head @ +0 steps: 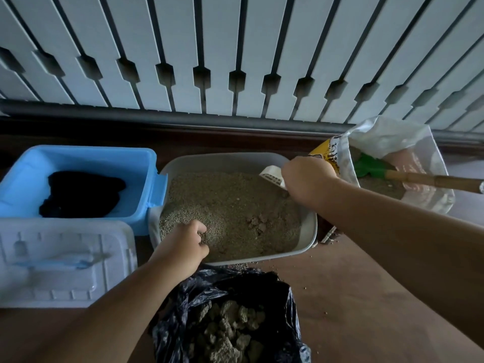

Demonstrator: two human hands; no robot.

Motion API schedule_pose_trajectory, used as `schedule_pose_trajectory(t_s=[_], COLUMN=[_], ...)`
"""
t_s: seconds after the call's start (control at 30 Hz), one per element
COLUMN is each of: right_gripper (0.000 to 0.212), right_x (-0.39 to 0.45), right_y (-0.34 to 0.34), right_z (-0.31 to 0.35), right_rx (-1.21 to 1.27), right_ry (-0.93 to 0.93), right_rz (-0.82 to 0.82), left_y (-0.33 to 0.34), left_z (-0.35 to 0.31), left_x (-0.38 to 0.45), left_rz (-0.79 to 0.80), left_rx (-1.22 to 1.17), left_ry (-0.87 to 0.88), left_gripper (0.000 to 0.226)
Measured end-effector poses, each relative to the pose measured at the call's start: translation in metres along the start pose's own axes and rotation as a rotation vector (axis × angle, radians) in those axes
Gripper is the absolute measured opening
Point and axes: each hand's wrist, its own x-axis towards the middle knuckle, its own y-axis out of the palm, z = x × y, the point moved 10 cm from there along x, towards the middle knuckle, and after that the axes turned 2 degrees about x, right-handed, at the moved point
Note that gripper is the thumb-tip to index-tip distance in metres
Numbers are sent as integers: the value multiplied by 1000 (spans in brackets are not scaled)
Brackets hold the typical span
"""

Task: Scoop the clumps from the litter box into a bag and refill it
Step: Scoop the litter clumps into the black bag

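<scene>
Right hand (pixel 306 176): curled round white scoop (pixel 273 175) at far right corner of litter box (pixel 309 231). Left hand (pixel 183 247): fingers curled into litter at near left, contents unclear. Below: black bag (pixel 282 310) holding clumps (pixel 230 328); few clumps left in box; refill bag (pixel 392 142) just right, refilling judged pending.

One litter box (pixel 307 231), two bags (pixel 285 305) (pixel 419 142), two scoops (pixel 272 175) (pixel 372 167), one blue bin (pixel 78 155), one lid (pixel 65 260).
</scene>
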Motion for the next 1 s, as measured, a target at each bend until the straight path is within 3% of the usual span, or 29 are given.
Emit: schedule_pose_trajectory(t_s=[0.17, 0.3, 0.43, 0.53, 0.6, 0.73, 0.87, 1.0], right_gripper=[17, 28, 29, 19, 14, 27, 28, 33], right_x=[-8, -8, -4, -1, 2, 0, 3, 12], right_y=[21, 5, -3, 9, 18, 44, 62, 76], right_z=[31, 41, 19, 0, -8, -14, -37, -48], right_rx=[47, 89, 127, 166, 208, 333, 565, 649], right_ry=[-116, -173, -92, -6, 24, 45, 159, 153], right_rz=[111, 133, 64, 82, 138, 342, 402, 446], left_y=[-2, -5, -11, -11, -11, -8, -9, -10], left_z=[-2, -2, -2, -2, -1, 5, 12, 19], left_x=[-5, -7, -10, -14, -16, -19, -21, -23], left_rz=[3, 7, 3, 27, 41, 84, 92, 65], left_rx=[6, 18, 46, 47, 68, 87, 120, 134], left_ry=[2, -3, -7, -15, -24, -58, -113, -147], left_gripper=[41, 42, 39, 35, 36, 39, 36, 25])
